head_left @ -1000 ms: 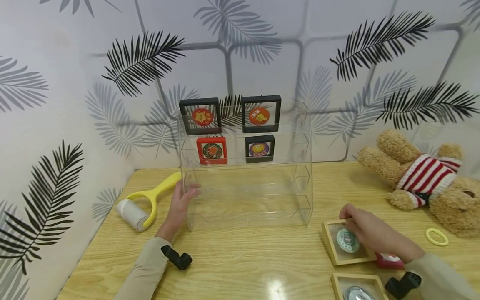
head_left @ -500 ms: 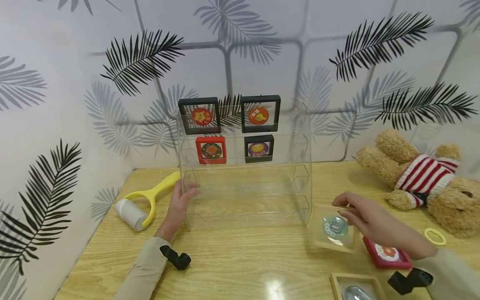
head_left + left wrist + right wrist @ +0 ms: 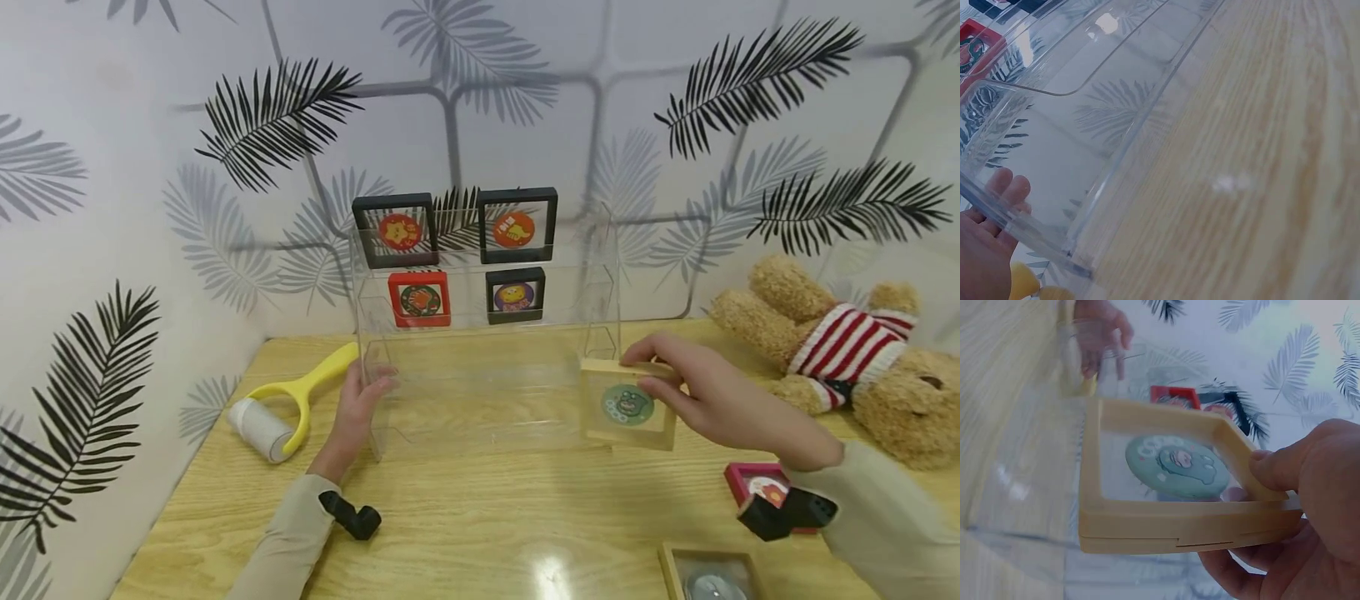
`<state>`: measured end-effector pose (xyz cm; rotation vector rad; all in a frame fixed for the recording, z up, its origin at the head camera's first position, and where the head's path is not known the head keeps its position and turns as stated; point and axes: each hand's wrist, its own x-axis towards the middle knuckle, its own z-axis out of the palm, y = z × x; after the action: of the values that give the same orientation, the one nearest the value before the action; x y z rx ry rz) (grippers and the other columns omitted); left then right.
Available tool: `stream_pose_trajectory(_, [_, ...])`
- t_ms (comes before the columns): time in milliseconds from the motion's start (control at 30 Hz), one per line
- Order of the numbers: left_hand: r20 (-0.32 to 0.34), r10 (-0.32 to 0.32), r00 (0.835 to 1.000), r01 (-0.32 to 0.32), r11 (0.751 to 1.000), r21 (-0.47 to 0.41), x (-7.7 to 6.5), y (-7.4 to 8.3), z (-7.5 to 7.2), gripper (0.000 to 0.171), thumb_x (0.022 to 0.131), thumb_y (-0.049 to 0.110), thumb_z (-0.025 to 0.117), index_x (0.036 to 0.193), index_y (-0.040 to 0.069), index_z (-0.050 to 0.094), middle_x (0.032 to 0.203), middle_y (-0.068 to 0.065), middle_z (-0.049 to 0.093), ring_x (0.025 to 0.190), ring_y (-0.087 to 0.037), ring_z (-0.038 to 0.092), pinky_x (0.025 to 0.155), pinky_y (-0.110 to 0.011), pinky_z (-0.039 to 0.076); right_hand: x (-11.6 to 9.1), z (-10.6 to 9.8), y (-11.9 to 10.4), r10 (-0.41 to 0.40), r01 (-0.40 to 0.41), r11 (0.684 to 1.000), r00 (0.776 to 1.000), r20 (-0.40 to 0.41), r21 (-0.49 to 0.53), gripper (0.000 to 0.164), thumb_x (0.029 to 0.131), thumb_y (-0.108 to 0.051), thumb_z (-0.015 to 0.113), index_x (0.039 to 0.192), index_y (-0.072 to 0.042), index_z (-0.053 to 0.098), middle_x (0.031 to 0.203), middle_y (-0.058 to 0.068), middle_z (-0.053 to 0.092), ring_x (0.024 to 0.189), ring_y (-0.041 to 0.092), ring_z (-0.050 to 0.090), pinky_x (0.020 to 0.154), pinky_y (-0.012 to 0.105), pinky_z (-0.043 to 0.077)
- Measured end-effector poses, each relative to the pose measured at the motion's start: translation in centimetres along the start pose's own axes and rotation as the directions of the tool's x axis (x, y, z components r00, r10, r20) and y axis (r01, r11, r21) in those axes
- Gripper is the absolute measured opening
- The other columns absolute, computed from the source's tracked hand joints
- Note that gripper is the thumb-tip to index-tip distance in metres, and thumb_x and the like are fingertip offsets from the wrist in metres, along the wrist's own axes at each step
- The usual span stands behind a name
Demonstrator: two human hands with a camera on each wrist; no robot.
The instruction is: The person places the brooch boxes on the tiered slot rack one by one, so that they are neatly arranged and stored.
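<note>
Gripping tan frame (image 3: 1141, 519) w/ fingers of R hand (image 3: 708, 396) by R end of clear rack (image 3: 465, 333); gripping its L side w/ fingers of L hand (image 3: 357, 410); prob. mid-placing, so align w/ lower shelf (image 3: 480, 440) next.

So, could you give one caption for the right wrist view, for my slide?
Right grip holding a tan frame with a green badge, left grip and red frame beyond.
</note>
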<state>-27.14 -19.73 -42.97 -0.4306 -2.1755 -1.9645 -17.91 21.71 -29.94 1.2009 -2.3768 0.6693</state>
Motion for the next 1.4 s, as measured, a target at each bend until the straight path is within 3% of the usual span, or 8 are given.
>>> stream_pose_trajectory(200, [0.005,-0.011,1.000,0.011,1.000,0.007,0.0,0.0,-0.1,0.045,0.096,0.014,0.041,0.136,-0.005,0.032,0.129,-0.026,0.047,0.107,0.000,0.048,0.098,-0.020,0.033,3.7,0.7,-0.4,-0.016,0.019,0.999,0.996,-0.092,0.028,0.035,0.083,0.012,0.064,0.114,-0.002,0.058,0.110,0.006,0.062,0.102,0.012,0.057,0.076,0.018,0.046])
stream_pose_trajectory(467, [-0.010,0.020,1.000,-0.021,1.000,-0.021,0.1,0.0,-0.3,0.042,0.097,0.010,0.043,0.132,-0.010,0.033,0.121,-0.014,0.054,0.103,-0.006,0.054,0.094,-0.017,0.037,7.9,1.2,-0.3,-0.026,0.040,0.997,0.984,-0.179,0.073,0.031,0.083,0.011,0.065,0.110,-0.005,0.062,0.105,0.005,0.063,0.083,0.008,0.052,0.066,0.020,0.042])
stream_pose_trajectory(533, [-0.007,0.016,1.000,-0.016,1.000,-0.018,0.1,0.1,-0.3,0.041,0.097,0.010,0.043,0.131,-0.010,0.034,0.120,-0.011,0.054,0.102,-0.005,0.053,0.094,-0.017,0.037,8.6,1.4,-0.2,-0.017,0.030,0.997,0.985,-0.175,0.072,0.029,0.084,0.008,0.066,0.109,-0.005,0.062,0.105,0.005,0.063,0.084,0.009,0.052,0.065,0.021,0.042])
stream_pose_trajectory(733, [-0.021,0.018,1.000,-0.018,1.000,-0.007,0.1,0.2,-0.2,0.036,0.096,0.010,0.043,0.128,-0.007,0.038,0.124,-0.023,0.051,0.102,-0.003,0.052,0.093,-0.017,0.037,10.5,2.4,0.4,0.027,-0.009,0.992,0.989,-0.147,0.123,0.024,0.087,0.004,0.064,0.109,-0.006,0.062,0.108,0.006,0.064,0.093,0.015,0.057,0.069,0.029,0.046])
stream_pose_trajectory(900, [-0.021,0.024,0.999,-0.024,1.000,-0.003,0.0,0.1,-0.3,0.045,0.095,0.010,0.043,0.133,-0.011,0.033,0.120,-0.017,0.054,0.104,-0.005,0.052,0.093,-0.017,0.037,11.7,4.0,0.7,0.039,-0.020,0.986,0.993,-0.115,0.168,0.022,0.088,0.002,0.064,0.108,-0.008,0.063,0.109,0.005,0.063,0.103,0.019,0.059,0.068,0.032,0.046])
stream_pose_trajectory(1067, [0.002,0.012,1.000,-0.012,1.000,0.008,0.0,0.2,-0.5,0.048,0.097,0.012,0.042,0.137,-0.010,0.030,0.124,-0.020,0.051,0.105,-0.003,0.050,0.094,-0.017,0.036,12.6,5.8,0.1,0.049,-0.041,0.989,0.997,-0.056,0.140,0.020,0.090,-0.004,0.064,0.109,-0.012,0.063,0.110,0.002,0.063,0.089,0.014,0.054,0.065,0.030,0.043])
stream_pose_trajectory(1300, [-0.007,0.030,1.000,-0.030,0.999,-0.011,0.0,0.1,-0.4,0.048,0.096,0.010,0.042,0.136,-0.012,0.028,0.126,-0.031,0.048,0.100,0.000,0.053,0.093,-0.016,0.037,14.0,8.8,-0.4,0.053,-0.047,0.979,0.998,-0.021,0.197,0.019,0.091,-0.003,0.062,0.108,-0.010,0.063,0.107,0.003,0.062,0.065,0.017,0.042,0.065,0.029,0.039])
stream_pose_trajectory(1400, [-0.017,0.029,0.999,-0.029,0.999,-0.019,0.1,-0.1,-0.3,0.043,0.095,0.010,0.043,0.132,-0.010,0.033,0.122,-0.022,0.052,0.101,-0.002,0.053,0.093,-0.017,0.038,14.5,10.0,-0.6,0.062,-0.058,0.976,0.998,-0.012,0.211,0.018,0.091,-0.003,0.062,0.108,-0.011,0.062,0.109,0.003,0.062,0.066,0.018,0.043,0.065,0.028,0.039])
